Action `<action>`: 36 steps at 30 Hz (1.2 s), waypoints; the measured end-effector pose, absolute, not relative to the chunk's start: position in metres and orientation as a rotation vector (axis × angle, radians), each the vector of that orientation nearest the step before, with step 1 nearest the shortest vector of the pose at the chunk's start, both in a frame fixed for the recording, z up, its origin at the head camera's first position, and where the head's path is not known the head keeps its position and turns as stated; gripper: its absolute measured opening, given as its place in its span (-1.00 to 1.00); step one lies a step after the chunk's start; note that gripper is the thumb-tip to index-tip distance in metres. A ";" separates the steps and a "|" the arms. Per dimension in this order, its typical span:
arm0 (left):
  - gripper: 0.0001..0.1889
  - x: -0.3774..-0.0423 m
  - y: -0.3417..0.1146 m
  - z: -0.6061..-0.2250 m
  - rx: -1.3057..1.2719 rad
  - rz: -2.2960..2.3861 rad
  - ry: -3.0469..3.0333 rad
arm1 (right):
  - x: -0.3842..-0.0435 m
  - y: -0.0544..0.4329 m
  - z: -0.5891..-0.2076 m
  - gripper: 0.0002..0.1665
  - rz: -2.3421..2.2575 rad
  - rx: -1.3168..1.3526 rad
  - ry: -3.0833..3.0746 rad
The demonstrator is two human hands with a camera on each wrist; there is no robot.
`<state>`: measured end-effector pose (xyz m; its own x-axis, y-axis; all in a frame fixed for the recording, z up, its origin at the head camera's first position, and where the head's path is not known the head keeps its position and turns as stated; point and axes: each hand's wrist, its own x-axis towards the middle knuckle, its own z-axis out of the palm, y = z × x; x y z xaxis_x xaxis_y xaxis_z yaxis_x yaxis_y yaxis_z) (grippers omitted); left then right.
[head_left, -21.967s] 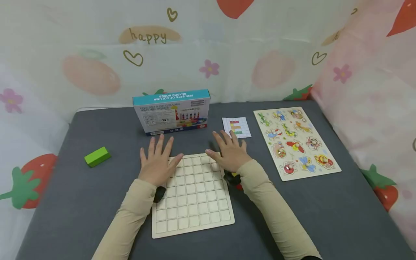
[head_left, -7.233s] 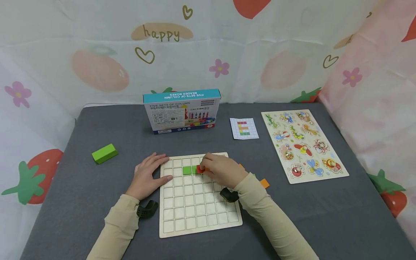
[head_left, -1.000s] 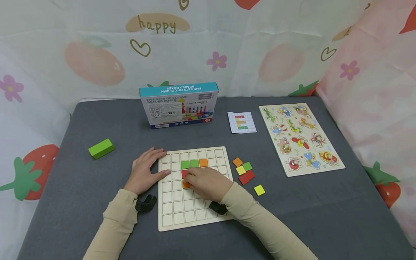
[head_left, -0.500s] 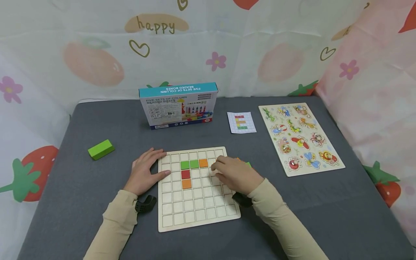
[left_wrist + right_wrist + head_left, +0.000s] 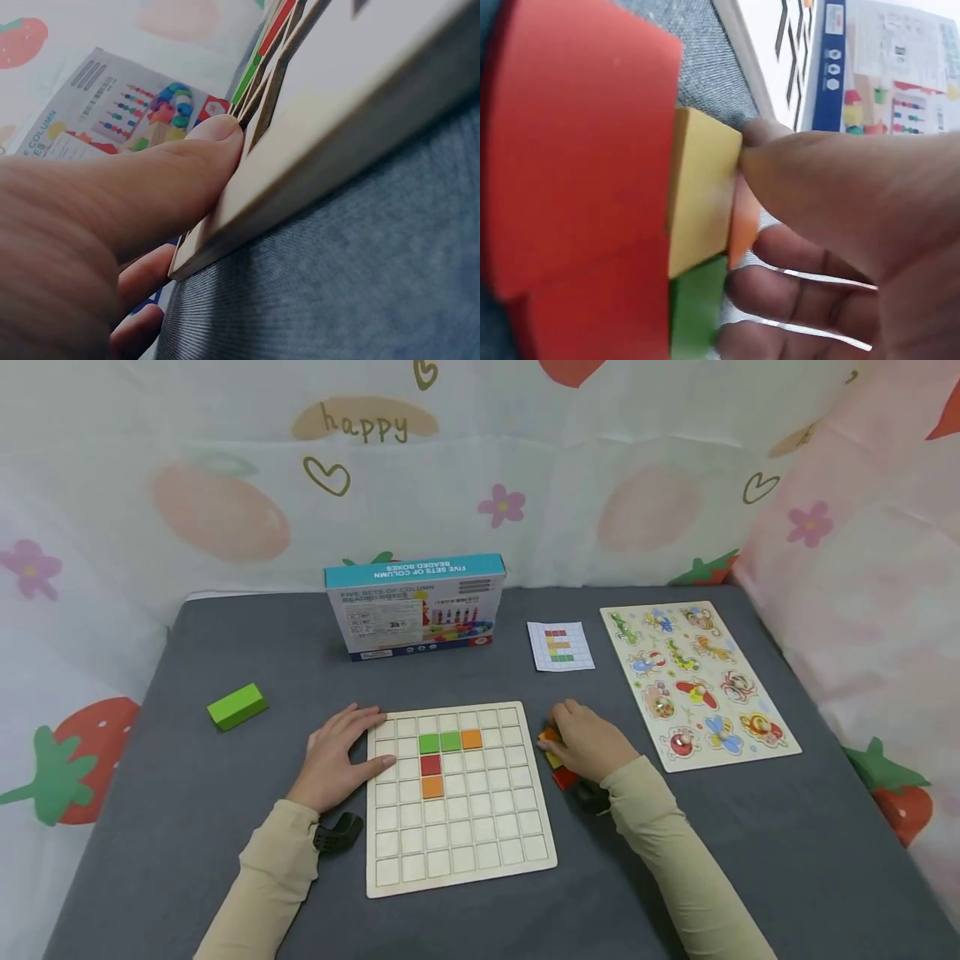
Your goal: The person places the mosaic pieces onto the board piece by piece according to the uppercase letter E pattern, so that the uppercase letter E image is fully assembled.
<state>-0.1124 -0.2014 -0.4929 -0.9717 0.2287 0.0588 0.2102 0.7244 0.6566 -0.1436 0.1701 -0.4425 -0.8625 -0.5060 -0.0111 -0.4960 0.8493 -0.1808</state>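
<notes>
A pale wooden grid board (image 5: 457,843) lies mid-table. On it sit two green tiles (image 5: 429,743), an orange tile (image 5: 471,739), a red tile (image 5: 431,765) and a second orange tile (image 5: 432,787). My left hand (image 5: 335,762) rests on the board's left edge, thumb on top and fingers extended at the far corner. Right of the board, my right hand (image 5: 592,745) pinches a loose orange tile (image 5: 550,734) between thumb and fingers. In the right wrist view, yellow (image 5: 706,184), green (image 5: 697,311) and red tiles (image 5: 581,142) lie close beside those fingers.
A printed box (image 5: 416,614) stands behind the board. A small pattern card (image 5: 560,647) and an animal puzzle board (image 5: 731,681) lie at the back and right. A green block (image 5: 237,707) sits at the left. The right forearm covers part of the loose tiles.
The board, bare 22 seconds ago, now carries several coloured tiles. In the last second my right hand left the orange tile below the red one and moved right to the loose tiles.
</notes>
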 end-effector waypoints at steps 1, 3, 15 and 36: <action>-0.29 -0.113 -0.201 -0.493 0.372 1.095 2.894 | -0.145 0.170 -0.443 -0.64 -0.264 -0.812 2.961; -0.29 -0.113 -0.200 -0.492 0.373 1.100 2.893 | -0.148 0.169 -0.443 -0.70 -0.253 -0.829 2.955; -0.30 -0.112 -0.200 -0.491 0.364 1.098 2.901 | -0.152 0.171 -0.434 -0.70 -0.252 -0.790 2.892; -0.29 -0.111 -0.200 -0.490 0.355 1.099 2.899 | -0.122 0.118 -0.420 -0.74 -0.182 -1.394 2.927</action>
<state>-0.1113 -0.1995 -0.4898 -0.9738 0.2190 0.0604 0.2040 0.7260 0.6567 -0.1219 0.1185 -0.4201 -0.6271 -0.7657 0.1430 -0.7775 0.6264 -0.0555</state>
